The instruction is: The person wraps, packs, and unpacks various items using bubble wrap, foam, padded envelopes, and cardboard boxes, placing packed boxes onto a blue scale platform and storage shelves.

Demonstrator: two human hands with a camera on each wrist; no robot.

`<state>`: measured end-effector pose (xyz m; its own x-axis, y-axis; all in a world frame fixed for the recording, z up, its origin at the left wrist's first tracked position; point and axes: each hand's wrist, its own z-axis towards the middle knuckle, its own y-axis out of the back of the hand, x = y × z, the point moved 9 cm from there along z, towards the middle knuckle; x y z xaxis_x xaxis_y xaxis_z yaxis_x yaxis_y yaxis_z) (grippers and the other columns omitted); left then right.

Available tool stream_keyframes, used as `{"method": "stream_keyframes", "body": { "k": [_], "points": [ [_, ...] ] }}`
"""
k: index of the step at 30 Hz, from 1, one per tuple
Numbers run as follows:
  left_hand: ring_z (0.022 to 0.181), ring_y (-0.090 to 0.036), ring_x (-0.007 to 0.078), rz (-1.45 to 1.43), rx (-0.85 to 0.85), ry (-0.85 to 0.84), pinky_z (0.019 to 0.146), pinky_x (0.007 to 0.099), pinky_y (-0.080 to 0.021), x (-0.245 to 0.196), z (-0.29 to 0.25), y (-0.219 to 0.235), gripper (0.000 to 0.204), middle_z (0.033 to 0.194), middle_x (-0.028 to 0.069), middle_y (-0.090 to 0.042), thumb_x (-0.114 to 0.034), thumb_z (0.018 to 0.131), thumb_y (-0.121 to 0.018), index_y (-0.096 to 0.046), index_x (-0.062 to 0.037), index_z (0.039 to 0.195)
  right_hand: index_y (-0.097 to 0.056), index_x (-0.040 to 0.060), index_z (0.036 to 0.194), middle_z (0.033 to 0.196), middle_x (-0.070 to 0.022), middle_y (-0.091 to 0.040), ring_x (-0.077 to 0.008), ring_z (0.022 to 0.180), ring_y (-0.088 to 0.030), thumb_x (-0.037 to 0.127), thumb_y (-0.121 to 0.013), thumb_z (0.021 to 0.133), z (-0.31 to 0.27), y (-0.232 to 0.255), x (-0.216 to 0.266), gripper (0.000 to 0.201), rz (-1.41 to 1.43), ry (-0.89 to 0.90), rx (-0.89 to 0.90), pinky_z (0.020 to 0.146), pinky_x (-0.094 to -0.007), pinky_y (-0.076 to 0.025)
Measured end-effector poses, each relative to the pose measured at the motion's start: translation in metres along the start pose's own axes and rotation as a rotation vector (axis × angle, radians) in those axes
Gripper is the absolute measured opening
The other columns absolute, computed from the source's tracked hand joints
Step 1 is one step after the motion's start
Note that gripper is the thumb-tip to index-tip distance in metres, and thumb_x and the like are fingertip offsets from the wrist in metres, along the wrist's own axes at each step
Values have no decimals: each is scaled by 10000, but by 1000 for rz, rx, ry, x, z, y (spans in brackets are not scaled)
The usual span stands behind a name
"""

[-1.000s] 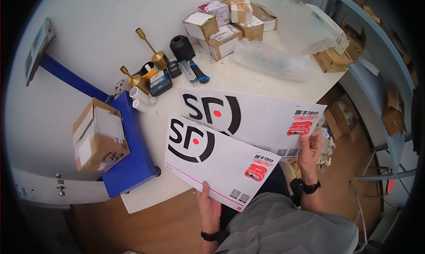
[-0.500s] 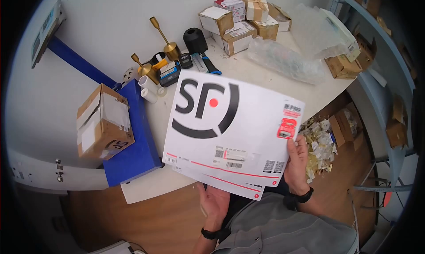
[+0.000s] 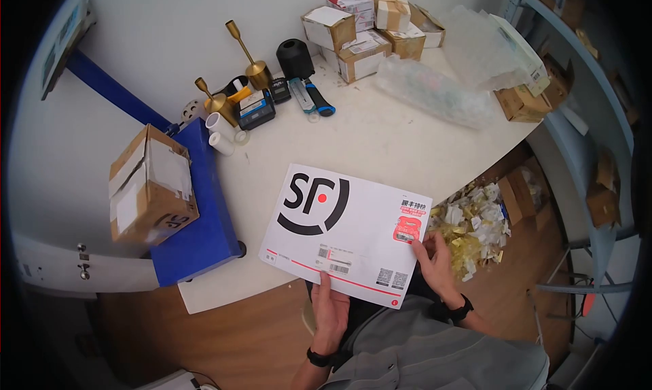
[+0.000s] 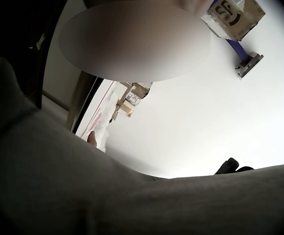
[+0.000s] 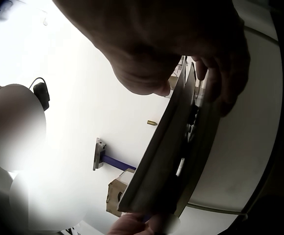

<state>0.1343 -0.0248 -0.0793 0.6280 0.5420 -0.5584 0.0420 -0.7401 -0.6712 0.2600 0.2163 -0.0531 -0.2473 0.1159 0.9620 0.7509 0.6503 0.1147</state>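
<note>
A white cardboard envelope (image 3: 367, 220) with a large black SF logo and a shipping label is held above the table's front edge in the head view. My left hand (image 3: 331, 315) grips its lower edge, thumb on the front. At the right edge, my right hand (image 3: 438, 264) pinches it between thumb and fingers. In the right wrist view, more than one flat layer (image 5: 166, 142) shows edge-on beneath my right hand (image 5: 181, 49). The left wrist view is mostly covered by grey cloth.
A taped carton (image 3: 153, 189) rests on a blue scale (image 3: 210, 220) at the left. Brass holders, tape rolls and a cutter (image 3: 319, 99) stand at the back left. Small boxes (image 3: 363, 57) and bubble wrap (image 3: 435, 94) lie farther back; paper scraps (image 3: 475, 220) cover floor at right.
Two separately held envelopes have come together into one stack, whose front now covers the rest. The stack has moved lower, and my left hand has gone from an open palm to gripping its lower edge.
</note>
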Motion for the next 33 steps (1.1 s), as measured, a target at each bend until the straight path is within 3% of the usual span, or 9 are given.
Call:
{"method": "stream_keyframes", "body": {
  "k": [2,4,9,11,16,18,23,25,33],
  "points": [
    [1332,-581,236,14,2,24,1147,416,-478,2,-4,-1,400,1451,126,-593,-243,1118,-534,-509,-8,1441,-672,1,1017,918,-39,-727,-68,780,-652,216,-719,1014,1,-1,-12,220,75,-125,17,638,-249,-519],
    [1327,-585,232,25,22,62,1143,424,-481,8,-6,0,393,1453,127,-591,-239,1120,-530,-512,-13,1440,-682,-24,1179,1092,-75,-748,-112,937,-695,213,-711,1024,1,-22,-40,284,272,-187,276,803,-277,-575],
    [1336,-583,298,139,159,106,1167,505,-453,13,-4,13,483,1462,167,-580,-287,1100,-565,-447,-27,1489,-702,-20,1220,1109,-72,-758,-112,959,-687,155,-715,1015,11,-11,-7,270,317,-26,222,847,-300,-559],
    [1335,-584,354,80,349,-112,1177,547,-438,-20,-7,-7,556,1425,213,-595,-301,1071,-619,-393,-34,1503,-716,-16,1194,1081,-70,-765,-120,948,-690,156,-723,1009,22,8,17,253,233,133,204,847,-296,-552],
    [1443,-477,376,324,212,-611,1225,566,-358,-111,3,-18,1009,1555,242,-462,-218,892,-855,-177,-66,1625,-756,-12,1097,1023,-52,-772,-110,907,-677,160,-767,974,58,29,72,211,135,437,171,810,-291,-533],
    [1511,-365,378,886,39,-1047,1260,552,-287,-144,-10,-42,1151,1602,246,-389,-224,826,-898,-114,-68,1655,-774,-6,1050,984,-35,-768,-102,856,-658,166,-787,954,77,27,84,197,104,528,185,766,-293,-522],
    [1496,-384,350,1110,-12,-1053,1259,485,-296,-148,38,-43,1158,1549,220,-444,-88,772,-912,-160,-55,1651,-764,-24,1062,931,-20,-759,-93,826,-634,143,-780,953,131,1,58,201,-198,446,303,739,-284,-508],
    [1447,-455,341,902,45,-684,1214,431,-361,-121,82,-15,1043,1496,206,-517,-76,775,-901,-282,-29,1613,-757,-28,1064,918,-12,-755,-82,806,-622,147,-771,958,134,-4,57,206,3,501,279,710,-277,-496],
    [1393,-493,309,1034,25,-972,1168,408,-404,-149,84,-26,728,1441,201,-546,-42,850,-847,-455,-25,1464,-754,-23,1034,936,-3,-739,-95,820,-630,169,-782,932,129,-18,58,219,0,430,363,737,-283,-503]
  ]
}}
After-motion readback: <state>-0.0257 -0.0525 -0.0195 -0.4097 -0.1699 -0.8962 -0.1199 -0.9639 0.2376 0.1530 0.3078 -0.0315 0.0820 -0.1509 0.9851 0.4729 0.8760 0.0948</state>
